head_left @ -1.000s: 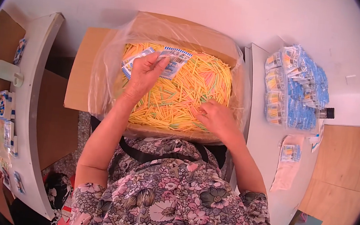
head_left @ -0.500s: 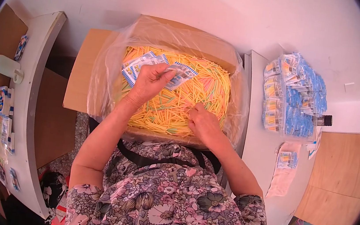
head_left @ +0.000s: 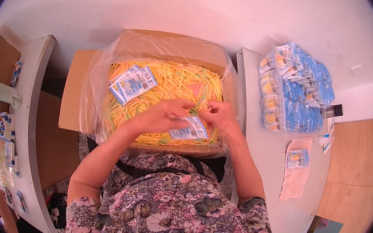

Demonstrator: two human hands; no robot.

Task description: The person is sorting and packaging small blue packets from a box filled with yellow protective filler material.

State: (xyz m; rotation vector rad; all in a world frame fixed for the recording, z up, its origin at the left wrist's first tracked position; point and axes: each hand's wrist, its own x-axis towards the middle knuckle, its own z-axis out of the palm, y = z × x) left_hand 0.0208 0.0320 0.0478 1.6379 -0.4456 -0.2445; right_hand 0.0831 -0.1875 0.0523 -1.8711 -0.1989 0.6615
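Observation:
An open cardboard box (head_left: 75, 89), lined with clear plastic, stands before me, full of thin yellow, orange and green sticks (head_left: 181, 80). Over its near right part my left hand (head_left: 164, 115) is closed on a small blue-and-white packet (head_left: 192, 129). My right hand (head_left: 221, 117) is pinched close beside it, with a few thin sticks at its fingertips, partly hidden by the fingers. The two hands nearly touch. Several more flat packets (head_left: 133, 83) lie overlapping on the sticks at the left.
On the right table (head_left: 261, 166) stands a clear container of stacked filled packets (head_left: 297, 90). Nearby are a dark-capped bottle (head_left: 334, 110) and a pink cloth (head_left: 293, 186) with packets on it. A left shelf (head_left: 40, 65) holds a pale mug (head_left: 6, 94) and packets; another person's arm (head_left: 4, 201) shows below.
My left hand has moved down and right from the packet pile, bringing one packet along. My right hand has lifted from the sticks and met it. The view has shifted slightly.

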